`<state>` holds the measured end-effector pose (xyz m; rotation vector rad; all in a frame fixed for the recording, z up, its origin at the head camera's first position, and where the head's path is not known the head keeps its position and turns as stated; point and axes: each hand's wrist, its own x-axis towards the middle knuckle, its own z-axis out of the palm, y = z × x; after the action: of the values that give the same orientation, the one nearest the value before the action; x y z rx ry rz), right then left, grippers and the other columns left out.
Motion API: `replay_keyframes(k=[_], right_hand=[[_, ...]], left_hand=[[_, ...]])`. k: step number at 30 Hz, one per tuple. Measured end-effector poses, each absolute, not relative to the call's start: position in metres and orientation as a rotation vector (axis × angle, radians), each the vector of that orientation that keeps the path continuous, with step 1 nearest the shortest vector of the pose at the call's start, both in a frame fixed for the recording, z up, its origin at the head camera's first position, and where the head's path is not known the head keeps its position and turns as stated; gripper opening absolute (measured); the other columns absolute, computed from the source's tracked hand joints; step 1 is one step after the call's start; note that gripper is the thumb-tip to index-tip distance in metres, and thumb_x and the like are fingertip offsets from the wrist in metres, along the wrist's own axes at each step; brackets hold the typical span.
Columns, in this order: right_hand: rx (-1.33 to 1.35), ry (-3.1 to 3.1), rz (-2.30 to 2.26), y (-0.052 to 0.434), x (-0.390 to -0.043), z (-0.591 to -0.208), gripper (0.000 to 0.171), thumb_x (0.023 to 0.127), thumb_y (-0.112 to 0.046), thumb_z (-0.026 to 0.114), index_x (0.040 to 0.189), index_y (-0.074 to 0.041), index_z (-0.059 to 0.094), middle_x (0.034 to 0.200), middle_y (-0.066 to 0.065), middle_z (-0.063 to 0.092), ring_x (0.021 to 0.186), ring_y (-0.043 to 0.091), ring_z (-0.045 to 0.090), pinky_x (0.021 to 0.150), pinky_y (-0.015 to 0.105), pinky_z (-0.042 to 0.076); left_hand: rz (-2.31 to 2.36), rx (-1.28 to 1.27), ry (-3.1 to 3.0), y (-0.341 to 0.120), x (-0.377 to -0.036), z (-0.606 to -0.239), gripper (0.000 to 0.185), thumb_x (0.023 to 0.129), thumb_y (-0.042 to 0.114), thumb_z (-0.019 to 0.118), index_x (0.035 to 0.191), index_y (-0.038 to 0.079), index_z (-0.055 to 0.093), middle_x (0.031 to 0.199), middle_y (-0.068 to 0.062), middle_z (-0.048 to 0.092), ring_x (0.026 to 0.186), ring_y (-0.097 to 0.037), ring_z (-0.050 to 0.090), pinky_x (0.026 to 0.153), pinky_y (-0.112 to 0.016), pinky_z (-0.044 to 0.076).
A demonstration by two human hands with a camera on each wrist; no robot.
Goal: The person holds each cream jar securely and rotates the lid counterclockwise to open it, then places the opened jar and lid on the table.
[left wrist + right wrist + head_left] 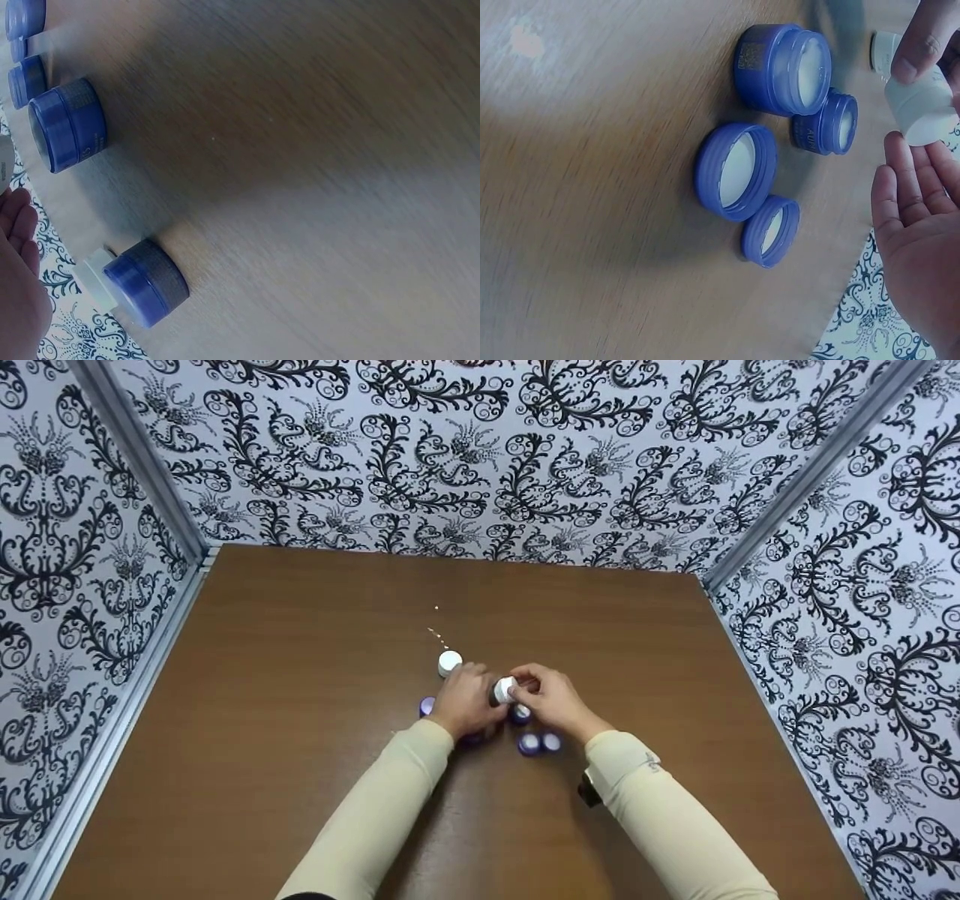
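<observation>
Both hands are meeting mid-bench over one small white jar [504, 690]: the right hand [551, 701] is pinching it with its fingers [919, 52], while the left hand [466, 703] is curling against its left side. Blue lids [735, 171] are lying just nearer the front edge.

I see a brown wood-grain table [300, 720] enclosed by patterned walls on three sides. Standing on it, beyond the hands, is a white-capped jar [449, 662]; a trail of small pale specks [437, 636] lies on the surface behind it. Near the middle I count several blue items resting directly on the wood: a large open blue jar [784, 69], a small open blue jar [829, 124] just beside it, a large blue lid [736, 172] lying inner side up, and a small blue lid [771, 230] close beside that. Another blue jar [426, 706] stands at the left.
</observation>
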<state>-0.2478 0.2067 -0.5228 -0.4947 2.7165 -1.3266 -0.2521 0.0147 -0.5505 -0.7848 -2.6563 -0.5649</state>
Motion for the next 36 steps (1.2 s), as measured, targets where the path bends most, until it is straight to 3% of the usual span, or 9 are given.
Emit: replay_keyframes(k=[21,36], right_hand=[[-0.48,2.686,-1.32,0.2062,-0.2524,-0.5243,0.029,0.091,-0.011,0.071,0.117,0.0,0.066,0.104,0.009,0.071,0.089,0.021,0.069,0.079,0.037,0.055],[-0.549,2.627,-1.398,0.2053,-0.253,-0.5232,0.033,0.086,-0.001,0.071,0.118,0.003,0.064,0.109,0.012,0.069,0.096,0.029,0.068,0.084,0.04,0.054]], left_hand=[[-0.608,-0.813,-2.602,0.0135,-0.2544,-0.5524,0.031,0.073,0.037,0.077,0.089,0.011,0.074,0.083,-0.005,0.065,0.081,-0.028,0.062,0.076,-0.043,0.047],[-0.609,-0.809,-2.612,0.0121,-0.2551,-0.5507,0.036,0.074,0.039,0.077,0.095,0.01,0.075,0.088,-0.005,0.068,0.084,-0.027,0.063,0.078,-0.042,0.048]])
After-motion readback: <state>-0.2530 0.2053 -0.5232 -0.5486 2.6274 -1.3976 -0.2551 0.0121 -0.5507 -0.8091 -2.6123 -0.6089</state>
